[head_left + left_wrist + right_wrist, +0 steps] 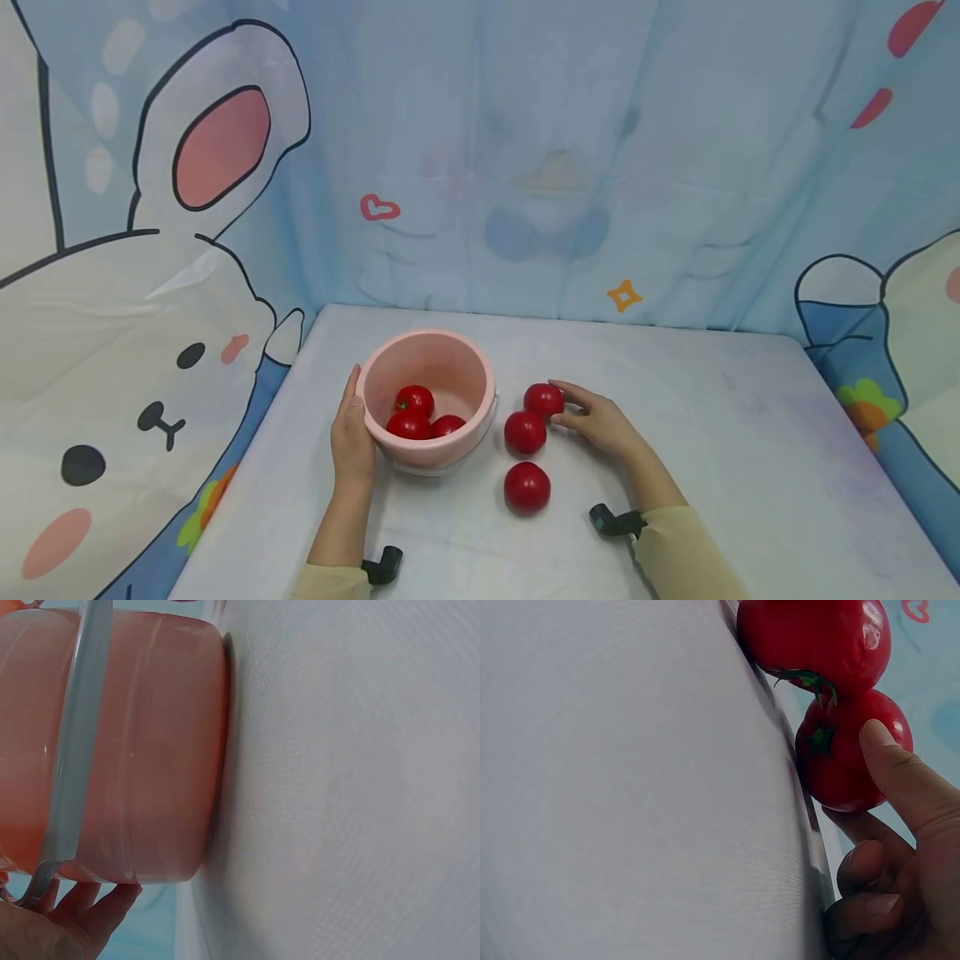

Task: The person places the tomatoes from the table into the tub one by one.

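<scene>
A pink bucket (429, 454) stands upright on the table with 3 red tomatoes (409, 425) inside. My left hand (352, 442) rests along its left side, fingers fairly straight against the wall. In the left wrist view the fingertips touch the bucket (172, 750) below its grey handle (79, 742). Right of the bucket, my right hand (603, 423) pinches the farthest loose tomato (542, 400) between thumb and fingers. The right wrist view shows the thumb on this tomato (840, 769), its green stem visible. It touches or nearly touches a second tomato (525, 433).
A third loose tomato (527, 488) lies nearer to me on the white table (750, 467). Behind the table's far edge hangs a blue cartoon-printed curtain (555, 100). Dark straps with small devices (617, 522) sit at both wrists.
</scene>
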Action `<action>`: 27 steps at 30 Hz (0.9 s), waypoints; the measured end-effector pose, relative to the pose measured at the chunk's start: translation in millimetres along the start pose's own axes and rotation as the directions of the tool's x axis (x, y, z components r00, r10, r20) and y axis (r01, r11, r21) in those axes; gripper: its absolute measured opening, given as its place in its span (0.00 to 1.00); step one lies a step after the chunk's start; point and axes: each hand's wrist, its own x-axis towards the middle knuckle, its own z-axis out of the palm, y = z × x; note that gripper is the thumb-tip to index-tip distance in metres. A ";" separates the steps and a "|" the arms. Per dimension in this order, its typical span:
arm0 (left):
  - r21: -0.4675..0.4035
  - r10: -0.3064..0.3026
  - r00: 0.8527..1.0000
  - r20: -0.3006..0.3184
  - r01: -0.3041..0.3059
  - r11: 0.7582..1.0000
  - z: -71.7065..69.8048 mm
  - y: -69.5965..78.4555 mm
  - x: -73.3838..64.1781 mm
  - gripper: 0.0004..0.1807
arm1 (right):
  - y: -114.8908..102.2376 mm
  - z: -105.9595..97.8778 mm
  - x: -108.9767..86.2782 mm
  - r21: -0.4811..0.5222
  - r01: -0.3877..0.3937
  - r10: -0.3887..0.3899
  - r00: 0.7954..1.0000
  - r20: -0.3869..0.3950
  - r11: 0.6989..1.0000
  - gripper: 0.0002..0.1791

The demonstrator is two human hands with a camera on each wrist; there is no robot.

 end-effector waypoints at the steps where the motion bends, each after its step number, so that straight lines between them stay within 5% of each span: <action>1: 0.001 0.001 1.000 0.000 -0.001 1.000 0.0 0.4 -0.2 0.24 | -0.3 -0.6 -0.3 -0.001 0.001 -0.001 1.000 -0.002 1.000 0.42; 11: 0.010 0.011 1.000 -0.007 -0.011 1.000 -0.2 3.3 -1.5 0.24 | -13.8 -16.9 2.5 0.021 -0.006 0.006 1.000 0.008 1.000 0.41; 27: 0.009 0.017 1.000 -0.003 -0.017 1.000 0.2 1.2 -1.8 0.25 | -59.1 -63.0 8.8 -0.017 0.102 -0.102 0.995 -0.022 0.995 0.40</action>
